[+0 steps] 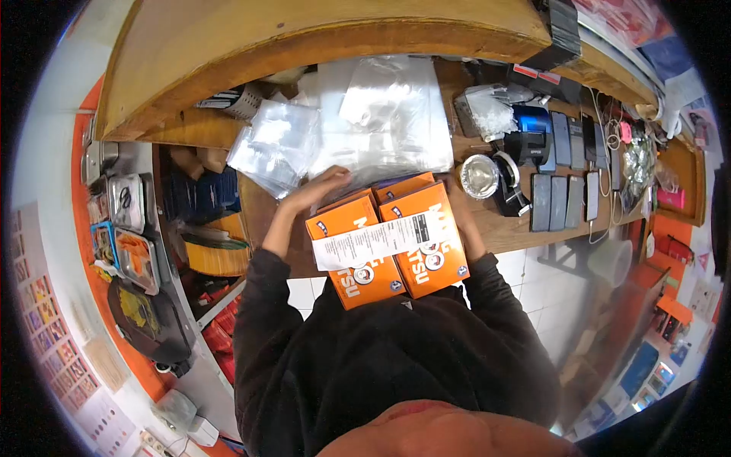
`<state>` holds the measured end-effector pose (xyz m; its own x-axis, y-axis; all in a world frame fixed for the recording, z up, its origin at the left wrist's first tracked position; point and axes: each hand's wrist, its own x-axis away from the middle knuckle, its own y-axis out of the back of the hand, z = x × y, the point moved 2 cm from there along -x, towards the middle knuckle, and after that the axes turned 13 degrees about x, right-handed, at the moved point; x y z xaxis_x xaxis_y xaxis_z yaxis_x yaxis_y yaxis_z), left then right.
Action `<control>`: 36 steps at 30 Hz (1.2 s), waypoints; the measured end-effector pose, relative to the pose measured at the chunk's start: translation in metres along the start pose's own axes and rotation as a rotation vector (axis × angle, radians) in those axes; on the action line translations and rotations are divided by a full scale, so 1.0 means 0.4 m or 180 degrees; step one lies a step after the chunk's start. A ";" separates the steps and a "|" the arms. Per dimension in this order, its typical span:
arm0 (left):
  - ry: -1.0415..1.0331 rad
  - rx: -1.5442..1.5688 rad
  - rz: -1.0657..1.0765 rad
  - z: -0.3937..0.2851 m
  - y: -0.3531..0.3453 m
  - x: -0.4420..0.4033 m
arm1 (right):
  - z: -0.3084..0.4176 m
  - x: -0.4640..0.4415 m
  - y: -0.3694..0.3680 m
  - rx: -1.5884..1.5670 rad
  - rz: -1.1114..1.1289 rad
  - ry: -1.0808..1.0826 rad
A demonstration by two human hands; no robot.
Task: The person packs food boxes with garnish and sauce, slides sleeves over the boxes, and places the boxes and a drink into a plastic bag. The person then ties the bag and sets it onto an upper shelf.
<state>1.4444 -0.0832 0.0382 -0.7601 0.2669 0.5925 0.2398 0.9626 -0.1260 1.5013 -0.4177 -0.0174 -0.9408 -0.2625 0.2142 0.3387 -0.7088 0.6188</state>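
Observation:
Several orange boxes (434,255) with white lettering are bundled side by side at the table's near edge, close to my body. A white printed paper slip (373,242) lies across their tops. My left hand (324,189) is at the far left corner of the bundle, its fingers stretched out beside clear plastic; I cannot tell whether it touches the boxes. Along the bundle's right side rests my right hand (466,221), with its fingers mostly hidden behind the boxes. Just beyond, a stack of clear plastic bags (411,137) covers part of the wooden table.
A tape roll (480,177) and a black tape dispenser (512,186) stand to the right. Past them are several phones (558,202) and a blue-and-black device (531,133). A wooden shelf (320,46) overhangs the table's far side. Yellow envelopes (217,255) fill a left compartment.

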 end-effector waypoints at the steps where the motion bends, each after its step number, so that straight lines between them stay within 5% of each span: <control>1: 0.0400 -0.0463 0.0117 -0.036 -0.008 -0.031 | -0.049 -0.007 -0.032 0.0721 0.0914 -0.0266; 3: 0.0624 -0.1278 0.0242 -0.048 -0.046 -0.092 | -0.127 -0.001 -0.072 0.1427 0.1810 -0.0547; 6: 0.0258 -0.2549 0.0410 -0.003 -0.068 -0.133 | -0.216 0.039 -0.110 0.0217 0.1626 -0.0627; 10: 0.0300 -0.1690 0.0679 0.003 -0.076 -0.231 | -0.162 0.044 -0.119 -0.0396 0.0859 -0.0269; 11: 0.0215 -0.1123 0.0830 0.007 -0.088 -0.244 | -0.003 0.045 -0.051 -0.0319 0.0108 -0.0237; 12: -0.0605 -0.0823 0.0507 -0.059 -0.123 -0.201 | 0.083 0.055 -0.002 -0.0233 -0.0653 -0.0215; 15: -0.0819 -0.0195 0.0772 -0.072 -0.140 -0.202 | 0.096 0.119 0.023 0.0048 -0.1070 0.0391; 18: -0.1066 -0.0453 0.1046 -0.129 -0.149 -0.144 | 0.138 0.124 0.056 -0.0317 -0.0925 -0.0181; 19: -0.0141 -0.0702 0.0903 -0.144 -0.145 -0.138 | 0.129 0.107 0.047 -0.0374 -0.0939 -0.0112; 21: 0.0213 -0.0917 0.0905 -0.105 -0.117 -0.177 | 0.147 0.073 0.055 -0.0188 -0.0552 -0.0148; 22: -0.0801 -0.0343 0.1444 -0.077 -0.118 -0.223 | 0.165 0.068 0.061 -0.0016 -0.0180 -0.0193; 24: -0.1394 -0.2385 0.0592 -0.202 -0.143 -0.148 | 0.187 0.086 0.075 0.0516 -0.0365 -0.0151; 26: -0.1421 -0.1970 0.0612 -0.214 -0.126 -0.101 | 0.165 0.131 0.073 0.0527 -0.1504 0.0583; 28: -0.1425 -0.1539 0.0613 -0.179 -0.086 -0.035 | 0.134 0.176 0.078 0.0282 -0.1265 0.0256; 30: -0.0467 -0.1299 0.0356 -0.102 -0.011 0.020 | 0.064 0.204 0.057 0.0137 -0.0574 -0.0457; 32: -0.0506 -0.0990 -0.0001 0.061 0.055 0.069 | 0.090 0.248 0.089 -0.0086 -0.0296 -0.0439; 34: -0.0390 -0.0047 -0.0737 0.075 0.025 0.181 | 0.086 0.287 0.113 0.0271 0.0704 -0.0908; 36: -0.0321 0.0645 -0.0928 0.157 -0.022 0.238 | -0.019 0.314 0.057 0.0056 0.0701 -0.0718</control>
<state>1.3319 -0.0633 0.0457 -0.8370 -0.0265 0.5466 -0.1125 0.9858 -0.1244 1.3912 -0.4718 0.0179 -0.8241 -0.2552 0.5058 0.5363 -0.6390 0.5514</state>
